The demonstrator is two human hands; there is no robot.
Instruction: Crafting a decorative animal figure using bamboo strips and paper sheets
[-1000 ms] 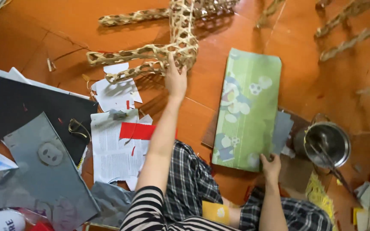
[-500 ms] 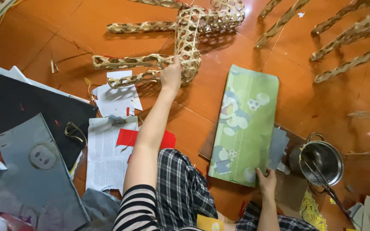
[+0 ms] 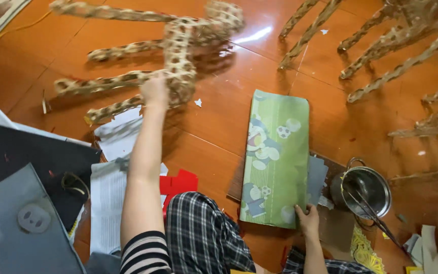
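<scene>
The left hand (image 3: 154, 91) gripped the woven bamboo frame (image 3: 178, 56) at eleven o'clock, while the right hand (image 3: 307, 219) pinched the green patterned sheet (image 3: 277, 157) at five o'clock, apparently readying it for covering.

A: What color is the long flat paper sheet (image 3: 276, 160) at 3 o'clock?
B: Green, with blue and white cartoon pictures.
A: And the woven lattice frame (image 3: 178, 61) at 12 o'clock?
B: Tan with dark holes. The shiny floor (image 3: 219, 127) is orange, the folded-leg trousers (image 3: 198, 238) black-and-white checked.
</scene>
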